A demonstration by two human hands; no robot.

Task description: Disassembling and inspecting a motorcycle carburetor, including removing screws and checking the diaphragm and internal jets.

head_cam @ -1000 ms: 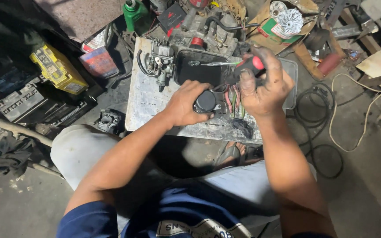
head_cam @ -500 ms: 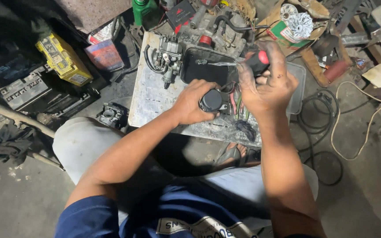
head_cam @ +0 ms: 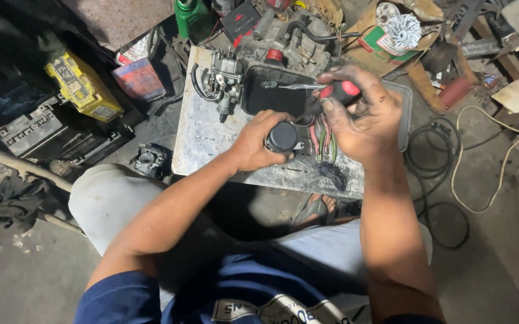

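My left hand (head_cam: 258, 144) grips a small round black part (head_cam: 282, 137) with coloured wires (head_cam: 322, 143) hanging off it, held above a low stained board (head_cam: 202, 141). My right hand (head_cam: 364, 117) is closed on a screwdriver with a red and black handle (head_cam: 342, 92); its metal shaft (head_cam: 292, 86) points left over a black tray (head_cam: 274, 96). The two hands are close together, almost touching. A metal carburettor (head_cam: 223, 78) with a black hose lies on the board just left of the tray.
An engine block (head_cam: 289, 36) and a green bottle (head_cam: 188, 17) sit behind the board. Yellow and black batteries (head_cam: 79, 87) lie on the floor at left, another small metal part (head_cam: 150, 161) by my knee. Coiled cables (head_cam: 439, 162) lie at right.
The camera has shifted slightly. My right hand has turned the screwdriver so its handle sits higher and the shaft lies across the tray. My left hand keeps hold of the black part.
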